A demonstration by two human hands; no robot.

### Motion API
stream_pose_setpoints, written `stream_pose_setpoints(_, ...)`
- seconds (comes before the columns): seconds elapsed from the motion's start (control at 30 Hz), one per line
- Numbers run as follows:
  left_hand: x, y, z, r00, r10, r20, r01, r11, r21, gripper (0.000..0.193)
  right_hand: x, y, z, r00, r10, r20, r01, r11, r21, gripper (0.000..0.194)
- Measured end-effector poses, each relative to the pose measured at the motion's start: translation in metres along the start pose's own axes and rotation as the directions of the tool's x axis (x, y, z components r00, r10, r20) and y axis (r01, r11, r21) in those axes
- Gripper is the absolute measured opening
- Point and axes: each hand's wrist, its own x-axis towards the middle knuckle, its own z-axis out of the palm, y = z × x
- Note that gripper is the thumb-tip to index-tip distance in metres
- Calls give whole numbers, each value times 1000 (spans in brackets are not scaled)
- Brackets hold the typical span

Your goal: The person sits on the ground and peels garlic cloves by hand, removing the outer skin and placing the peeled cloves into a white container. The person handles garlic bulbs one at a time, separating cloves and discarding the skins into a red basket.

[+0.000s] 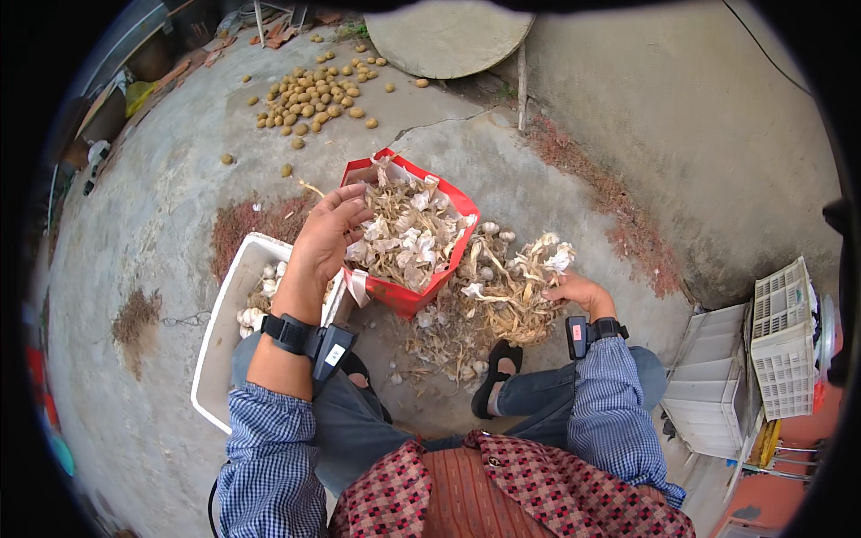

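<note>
My left hand is over the left rim of a red bag, fingers apart and nothing visible in them. Dried garlic skins and stalks fill the bag to its top. On the right, my right hand grips the edge of a bunch of dried garlic stalks; part of its fingers is hidden by the stalks. A few garlic bulbs lie beside this bunch. Under my left forearm stands a white foam box holding white garlic bulbs.
Loose skins and bits litter the concrete between my shoes. Potatoes are spread farther out. A round slab leans by the wall. Plastic crates stand at the right.
</note>
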Motion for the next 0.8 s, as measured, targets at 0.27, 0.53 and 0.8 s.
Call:
stream_pose_setpoints(0.27, -2, 5, -9, 1000, -19, -21, 18, 999, -47, 28, -44, -46, -51, 945, -291, -150, 321, 737, 595, 28)
stream_pose_setpoints(0.53, 3, 0, -27, 996, -17, -84, 13, 998, -53, 27, -29, -97, -29, 893, -380, -240, 428, 555, 714, 25)
stream_pose_setpoints(0.8, 19, -28, -66, 914, -127, -385, 196, 970, 144, 44, 17, -179, 57, 892, -347, -288, 447, 766, 462, 30)
